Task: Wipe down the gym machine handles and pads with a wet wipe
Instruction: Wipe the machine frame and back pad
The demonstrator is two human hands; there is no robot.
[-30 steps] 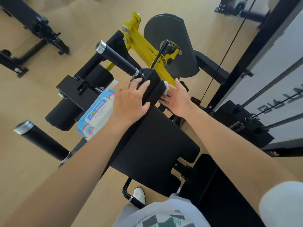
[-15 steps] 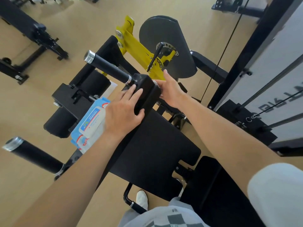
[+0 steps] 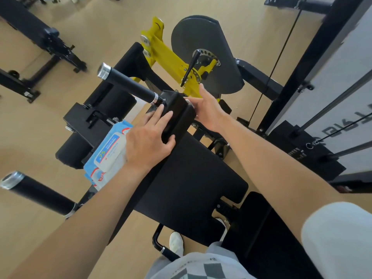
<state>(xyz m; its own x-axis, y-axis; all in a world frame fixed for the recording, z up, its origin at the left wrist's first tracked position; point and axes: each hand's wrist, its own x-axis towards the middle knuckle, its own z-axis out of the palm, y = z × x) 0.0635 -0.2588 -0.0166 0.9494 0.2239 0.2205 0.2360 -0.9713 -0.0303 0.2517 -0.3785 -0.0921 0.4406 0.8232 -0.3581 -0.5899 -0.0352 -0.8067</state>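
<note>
Both of your hands bracketed the black block (image 3: 177, 115): left hand (image 3: 149, 141) flat, fingers extended; right hand (image 3: 207, 111) pressing a barely visible wipe (image 3: 188, 103) (grip unclear).

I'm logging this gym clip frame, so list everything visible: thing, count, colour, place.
grip handles: 2, black with silver caps, upper centre and lower left
block pad: 1, black, centre, between both hands
seat pad: 1, black, centre
roller pad: 1, black, left of centre
wet wipe pack: 1, blue and white, under left wrist
lever arm: 1, yellow, upper centre
cam plate: 1, grey, top
shoe: 1, white, bottom
left hand: flat on block pad
right hand: against block pad's far side
</note>
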